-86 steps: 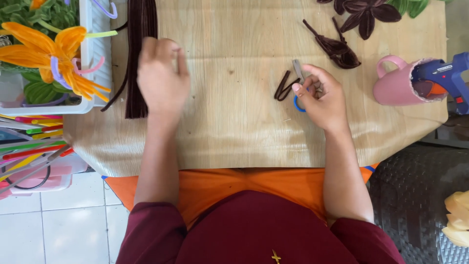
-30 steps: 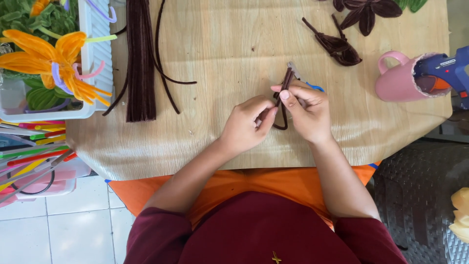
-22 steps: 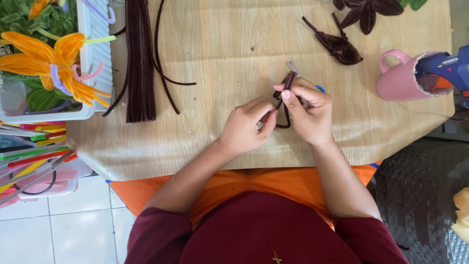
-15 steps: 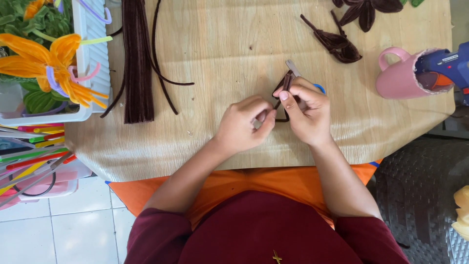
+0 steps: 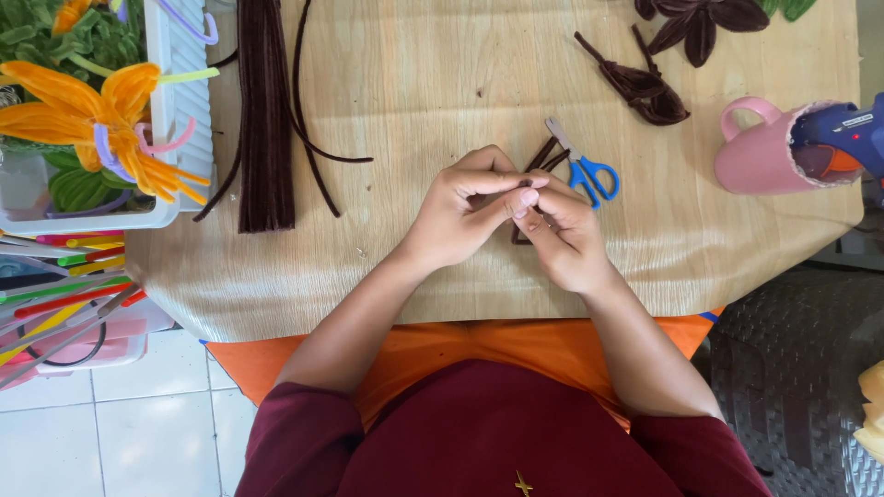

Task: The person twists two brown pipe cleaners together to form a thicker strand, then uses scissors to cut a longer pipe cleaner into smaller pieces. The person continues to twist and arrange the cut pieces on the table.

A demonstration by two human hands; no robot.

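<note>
Wooden table [image 5: 442, 83]: brown pipe cleaner [image 5: 541, 158] pinched between both hands' grip

Left hand [image 5: 460, 212] and right hand [image 5: 564, 235] meeting at centre, fingertips pinched together, thumbs touching, forearms angled inward from dark red sleeves, wrists bent slightly upward
</note>
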